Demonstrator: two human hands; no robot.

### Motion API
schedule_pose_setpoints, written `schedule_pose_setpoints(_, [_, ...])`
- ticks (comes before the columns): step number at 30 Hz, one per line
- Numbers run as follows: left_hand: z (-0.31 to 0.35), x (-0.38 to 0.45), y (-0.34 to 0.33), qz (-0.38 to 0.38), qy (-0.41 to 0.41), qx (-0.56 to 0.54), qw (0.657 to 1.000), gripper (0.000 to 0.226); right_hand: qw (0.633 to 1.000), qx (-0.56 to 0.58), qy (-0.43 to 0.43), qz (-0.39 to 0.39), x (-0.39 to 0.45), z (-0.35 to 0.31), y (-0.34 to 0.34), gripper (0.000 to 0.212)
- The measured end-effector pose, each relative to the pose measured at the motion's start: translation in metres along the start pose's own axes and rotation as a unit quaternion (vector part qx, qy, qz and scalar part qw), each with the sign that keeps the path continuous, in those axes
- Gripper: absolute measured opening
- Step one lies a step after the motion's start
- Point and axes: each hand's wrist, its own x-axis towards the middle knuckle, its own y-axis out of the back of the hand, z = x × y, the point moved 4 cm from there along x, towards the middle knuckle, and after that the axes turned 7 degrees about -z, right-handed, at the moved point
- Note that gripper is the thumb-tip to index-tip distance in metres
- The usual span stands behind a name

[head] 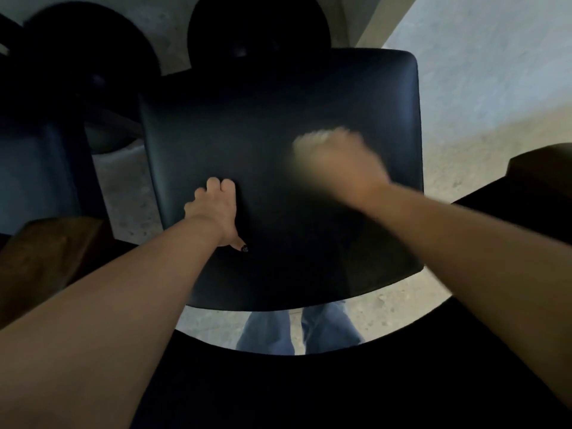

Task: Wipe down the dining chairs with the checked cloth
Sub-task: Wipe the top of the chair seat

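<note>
Centre frame: smooth black leather-like chair seat [278, 168], square with rounded corners. Left hand [215, 209] gripping its edge, fingers curled. Right hand [337, 164] blurred, clutching pale cloth [318, 138] on seat.

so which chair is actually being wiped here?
The big dark chair in the centre: the left hand grips its back and the blurred right hand rubs the cloth on it. The chair at left is untouched.

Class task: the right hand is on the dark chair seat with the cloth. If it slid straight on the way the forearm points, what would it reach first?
Probably only more of the chair seat, then its far edge. The right hand and cloth are blurred, so the direction is uncertain.
</note>
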Motion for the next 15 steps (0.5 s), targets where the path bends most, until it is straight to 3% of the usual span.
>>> schedule_pose_setpoints(1, [0.001, 0.001, 0.000, -0.004, 0.001, 0.002, 1.000, 0.108, 0.992, 0.044, -0.108, 0.056, 0.011, 0.041, 0.019, 0.041])
schedule_pose_setpoints(3, [0.002, 0.002, 0.001, -0.011, 0.002, 0.001, 1.000, 0.106, 0.936, 0.153, -0.297, 0.107, 0.016, 0.106, 0.040, 0.048])
schedule_pose_setpoints(5, [0.002, 0.003, 0.003, -0.021, 0.001, 0.001, 1.000, 0.105, 0.896, 0.207, -0.379, 0.103, 0.017, 0.115, 0.034, 0.051])
schedule_pose_setpoints(8, [0.001, 0.003, 0.004, -0.022, 0.000, -0.002, 1.000, 0.105, 0.932, 0.155, -0.303, 0.121, 0.013, 0.039, 0.005, 0.050])
schedule_pose_setpoints(10, [0.002, 0.001, 0.001, -0.011, 0.006, 0.000, 1.000, 0.103, 0.975, 0.137, -0.164, 0.060, -0.008, -0.034, -0.027, 0.049])
schedule_pose_setpoints(12, [0.004, -0.002, -0.003, 0.012, 0.015, -0.001, 1.000, 0.101, 0.992, 0.114, -0.028, -0.035, -0.036, -0.089, -0.048, 0.050])
schedule_pose_setpoints(14, [0.006, -0.007, -0.007, 0.046, 0.017, 0.006, 0.999, 0.097, 0.993, 0.104, 0.014, -0.056, -0.041, -0.087, -0.045, 0.054])
schedule_pose_setpoints(15, [0.008, -0.010, -0.008, 0.065, 0.011, 0.022, 0.998, 0.096, 0.994, 0.098, -0.011, -0.040, -0.036, -0.068, -0.037, 0.054])
